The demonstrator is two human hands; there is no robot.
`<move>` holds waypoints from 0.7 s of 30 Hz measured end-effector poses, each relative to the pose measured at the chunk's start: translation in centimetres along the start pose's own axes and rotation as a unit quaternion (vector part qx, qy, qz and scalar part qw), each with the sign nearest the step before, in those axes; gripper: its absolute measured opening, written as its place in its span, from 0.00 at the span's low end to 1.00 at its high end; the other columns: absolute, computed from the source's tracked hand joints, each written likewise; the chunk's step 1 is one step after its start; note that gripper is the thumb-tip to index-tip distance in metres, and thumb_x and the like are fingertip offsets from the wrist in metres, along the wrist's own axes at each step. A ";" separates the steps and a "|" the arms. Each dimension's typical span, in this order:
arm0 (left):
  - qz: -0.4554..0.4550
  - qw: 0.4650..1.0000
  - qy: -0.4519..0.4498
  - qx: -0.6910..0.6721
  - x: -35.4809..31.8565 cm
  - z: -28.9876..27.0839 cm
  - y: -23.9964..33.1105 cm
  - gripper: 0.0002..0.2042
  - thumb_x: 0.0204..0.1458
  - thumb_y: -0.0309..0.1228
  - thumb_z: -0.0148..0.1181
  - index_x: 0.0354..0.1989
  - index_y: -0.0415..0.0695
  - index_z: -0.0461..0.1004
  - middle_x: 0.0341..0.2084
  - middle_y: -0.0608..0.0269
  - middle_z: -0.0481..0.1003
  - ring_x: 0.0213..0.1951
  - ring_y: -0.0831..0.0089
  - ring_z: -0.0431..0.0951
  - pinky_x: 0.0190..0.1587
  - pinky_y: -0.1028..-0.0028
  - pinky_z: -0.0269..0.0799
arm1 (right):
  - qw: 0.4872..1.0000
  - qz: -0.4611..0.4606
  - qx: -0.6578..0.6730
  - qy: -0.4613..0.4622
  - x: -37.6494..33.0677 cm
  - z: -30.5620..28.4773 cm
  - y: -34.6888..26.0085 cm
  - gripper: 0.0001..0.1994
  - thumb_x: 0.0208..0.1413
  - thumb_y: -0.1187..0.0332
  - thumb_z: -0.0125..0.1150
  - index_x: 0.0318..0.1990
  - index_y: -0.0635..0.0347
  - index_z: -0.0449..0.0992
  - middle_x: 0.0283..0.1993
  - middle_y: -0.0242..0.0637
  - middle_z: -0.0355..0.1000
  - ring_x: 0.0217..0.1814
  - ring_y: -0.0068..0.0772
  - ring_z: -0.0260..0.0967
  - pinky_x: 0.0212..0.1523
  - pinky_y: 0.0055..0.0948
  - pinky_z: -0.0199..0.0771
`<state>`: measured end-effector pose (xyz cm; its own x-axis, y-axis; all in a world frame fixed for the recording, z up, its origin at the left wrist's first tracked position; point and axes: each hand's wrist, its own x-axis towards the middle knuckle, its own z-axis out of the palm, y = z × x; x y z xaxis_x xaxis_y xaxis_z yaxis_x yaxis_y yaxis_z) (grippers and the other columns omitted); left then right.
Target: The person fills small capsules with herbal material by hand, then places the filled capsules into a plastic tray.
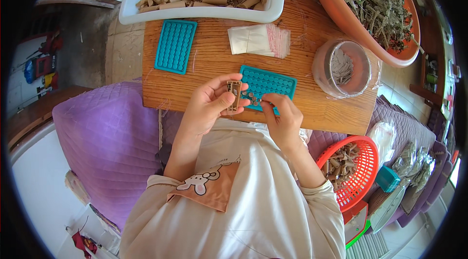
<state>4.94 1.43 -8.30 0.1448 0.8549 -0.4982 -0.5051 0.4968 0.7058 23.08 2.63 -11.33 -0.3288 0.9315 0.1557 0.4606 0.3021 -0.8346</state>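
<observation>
My left hand (204, 105) holds up a small tan plastic shell (234, 92), oblong and hollow, its open side showing some detail inside. Beside it, my right hand (286, 118) is closed in a pinch, thumb against forefinger; what sits between the tips is too small to make out. Both hands are over the table's near edge, in front of a teal tray (273, 79) with rows of round cups. Several small round metallic pieces (252, 98) lie at the tray's near side, between my two hands.
A white tub (204, 14) of tan shells stands at the far edge. Left lies another teal tray (175, 47), then clear plastic bags (253, 40). Rightward are a clear round container (319, 71) with grey strips and an orange basin (331, 3) of bundles. A red basket (363, 181) sits lower right.
</observation>
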 end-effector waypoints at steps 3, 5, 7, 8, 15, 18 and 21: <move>-0.004 1.000 -0.014 0.001 -0.1 0.8 -0.6 0.20 0.48 0.30 0.55 0.50 0.38 0.61 0.40 0.56 0.69 0.38 0.70 0.74 0.38 0.74 0.74 | 0.991 -0.062 0.047 0.113 1.4 0.3 -1.8 0.09 0.40 0.83 0.57 0.32 0.63 0.69 0.28 0.38 0.70 0.25 0.33 0.69 0.25 0.23 0.70; 0.007 0.999 -0.036 0.003 -0.1 1.3 -0.8 0.20 0.48 0.29 0.55 0.49 0.37 0.61 0.39 0.57 0.70 0.39 0.72 0.73 0.39 0.75 0.73 | 0.976 -0.114 0.097 0.160 1.8 0.9 -2.4 0.11 0.36 0.84 0.58 0.30 0.63 0.68 0.30 0.37 0.70 0.28 0.36 0.69 0.26 0.27 0.69; 0.018 0.998 -0.059 0.004 0.0 1.6 -1.1 0.20 0.48 0.29 0.55 0.49 0.37 0.61 0.39 0.58 0.70 0.39 0.73 0.72 0.40 0.76 0.72 | 0.977 -0.128 0.077 0.154 2.2 1.3 -2.2 0.11 0.36 0.84 0.58 0.30 0.63 0.68 0.30 0.38 0.70 0.29 0.37 0.68 0.27 0.28 0.69; 0.044 0.997 -0.046 0.036 0.2 1.7 -1.4 0.18 0.49 0.27 0.53 0.48 0.37 0.62 0.38 0.59 0.70 0.40 0.75 0.71 0.40 0.78 0.71 | 0.977 -0.142 0.058 0.147 2.2 1.4 -2.0 0.12 0.35 0.84 0.58 0.31 0.64 0.68 0.30 0.38 0.70 0.30 0.37 0.68 0.28 0.29 0.69; 0.039 0.998 0.005 0.050 0.7 0.5 -2.1 0.12 0.52 0.24 0.44 0.45 0.36 0.64 0.36 0.57 0.71 0.34 0.75 0.73 0.36 0.80 0.69 | 0.987 -0.072 0.101 0.099 1.1 1.4 -0.6 0.13 0.35 0.84 0.58 0.33 0.63 0.69 0.31 0.38 0.70 0.32 0.37 0.67 0.30 0.29 0.68; 0.040 0.997 0.042 0.059 0.7 0.1 -2.1 0.12 0.52 0.25 0.44 0.44 0.36 0.64 0.36 0.56 0.70 0.32 0.74 0.74 0.35 0.79 0.69 | 0.995 0.036 0.032 0.092 0.3 1.7 1.6 0.13 0.38 0.81 0.58 0.35 0.63 0.69 0.31 0.37 0.70 0.31 0.37 0.67 0.30 0.30 0.68; 0.050 0.997 0.036 0.056 0.8 -0.4 -2.2 0.12 0.52 0.25 0.44 0.44 0.36 0.64 0.36 0.55 0.70 0.33 0.74 0.74 0.35 0.79 0.69 | 0.998 0.002 -0.068 0.005 -0.1 2.1 2.4 0.12 0.39 0.78 0.59 0.36 0.61 0.70 0.29 0.35 0.69 0.32 0.34 0.66 0.31 0.30 0.67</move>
<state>5.86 0.94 -10.46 0.0350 0.8901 -0.4545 -0.4149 0.4267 0.8036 22.51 2.89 -14.47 -0.3193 0.9343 0.1588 0.5697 0.3231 -0.7556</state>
